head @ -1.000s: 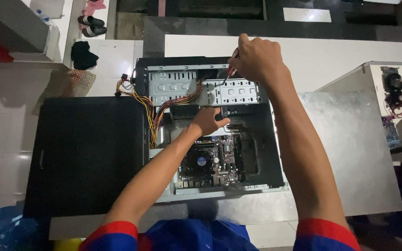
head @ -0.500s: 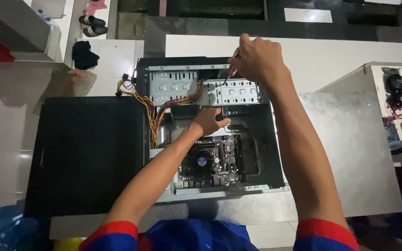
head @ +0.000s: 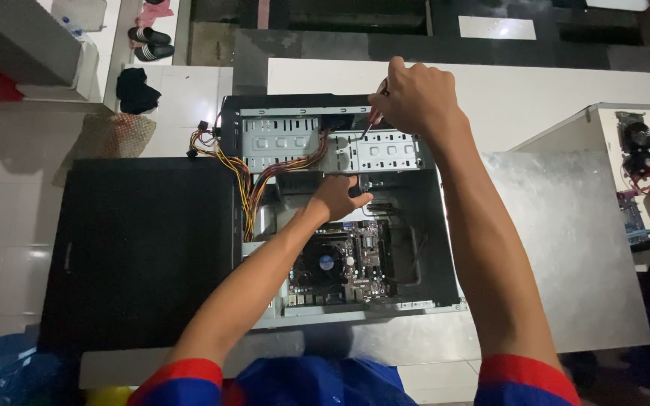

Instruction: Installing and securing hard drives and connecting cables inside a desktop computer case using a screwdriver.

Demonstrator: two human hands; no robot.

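An open computer case [head: 438,225] lies on its side below me, with a motherboard [head: 344,259] and its round cooler inside. My right hand [head: 415,98] is closed around a screwdriver [head: 370,124] whose tip points down at the perforated metal drive cage [head: 381,150]. My left hand [head: 336,197] reaches into the case just below that cage, fingers curled against its lower edge. What the fingers grip is hidden. A bundle of yellow, red and black cables [head: 238,177] runs along the case's left side.
A black side panel [head: 141,248] lies left of the case. A grey metal sheet [head: 566,233] lies to the right. Further right sits a board with a fan and red wires [head: 641,150]. Sandals [head: 148,41] and a dark cloth [head: 135,89] lie on the tiled floor.
None of note: both hands hold nearly the same places; the right hand with the screwdriver shifts very slightly at the drive cage.
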